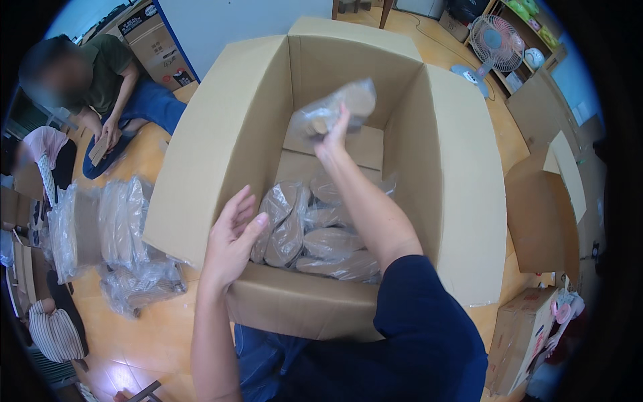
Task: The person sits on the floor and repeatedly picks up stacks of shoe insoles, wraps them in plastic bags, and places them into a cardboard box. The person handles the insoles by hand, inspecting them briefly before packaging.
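My right hand is closed on a clear plastic bag of brown soles, raised inside the big open cardboard box toward its far side. What exactly the bag holds is partly hidden by glare on the plastic. Below it, several more bagged brown soles lie side by side in the near half of the box. Over the box's near left edge is my left hand, fingers apart and holding nothing, next to the leftmost bagged soles.
Bagged brown pieces stand in rows on the wooden floor at left, with another bag before them. A co-worker sits at upper left, handling a flat brown piece. A fan and cardboard boxes are at right.
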`<state>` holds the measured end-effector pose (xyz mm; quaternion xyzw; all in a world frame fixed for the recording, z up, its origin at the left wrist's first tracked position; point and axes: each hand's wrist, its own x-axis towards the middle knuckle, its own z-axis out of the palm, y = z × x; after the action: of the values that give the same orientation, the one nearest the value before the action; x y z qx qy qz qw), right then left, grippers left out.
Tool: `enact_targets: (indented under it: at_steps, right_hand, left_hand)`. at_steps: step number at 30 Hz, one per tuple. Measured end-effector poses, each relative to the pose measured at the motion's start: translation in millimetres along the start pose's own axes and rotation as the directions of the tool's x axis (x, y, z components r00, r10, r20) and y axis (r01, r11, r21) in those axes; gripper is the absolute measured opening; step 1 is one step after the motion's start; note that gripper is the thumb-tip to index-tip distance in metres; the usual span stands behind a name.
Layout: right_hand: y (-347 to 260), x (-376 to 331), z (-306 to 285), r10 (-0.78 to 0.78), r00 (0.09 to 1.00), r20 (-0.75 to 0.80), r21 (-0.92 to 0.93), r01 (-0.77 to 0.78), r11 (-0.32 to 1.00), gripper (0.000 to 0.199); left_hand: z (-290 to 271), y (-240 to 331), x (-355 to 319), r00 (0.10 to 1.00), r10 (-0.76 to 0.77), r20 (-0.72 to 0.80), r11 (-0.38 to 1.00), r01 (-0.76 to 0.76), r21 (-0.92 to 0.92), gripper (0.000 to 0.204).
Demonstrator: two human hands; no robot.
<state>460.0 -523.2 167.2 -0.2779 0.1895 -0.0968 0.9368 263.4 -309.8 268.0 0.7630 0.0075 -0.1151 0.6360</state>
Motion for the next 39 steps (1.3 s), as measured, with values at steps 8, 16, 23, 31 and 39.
enact_targets:
  at_steps: [8,16,23,31,39]
  right_hand:
    - [71.4,89.4,-122.4,-0.141,0.54,-0.83,-0.259,-0.149,0.954,0.107]
    - [83.2,47.6,-51.5,0.303,0.873,-0.382,-0.162,-0.386,0.908,0.062]
    - [3.2,89.7,-22.3,-0.023,0.865,0.501,-0.815,0.463,-0.348,0.056]
    - [22.5,119.4,-81.9,0.636,0.628,-0.449,-0.794,0.046,-0.606,0.074]
    - [106.8,156.3,-130.6,0.5,0.566,-0.655,-0.478,0.203,-0.855,0.063]
  left_hand:
    - [-4.0,2.4,10.2,0.993,-0.116,0.006,0.993,0.116,-0.024,0.05]
    - [-3.8,5.6,5.8,0.992,-0.128,-0.014,0.989,0.127,-0.081,0.048]
    - [-4.6,7.6,3.8,0.989,-0.145,-0.012,0.972,0.141,-0.186,0.048]
    - [-7.2,6.4,7.6,0.99,-0.142,-0.011,0.977,0.138,-0.163,0.054]
    - [-7.0,7.4,7.1,0.984,-0.178,0.002,0.972,0.177,-0.156,0.051]
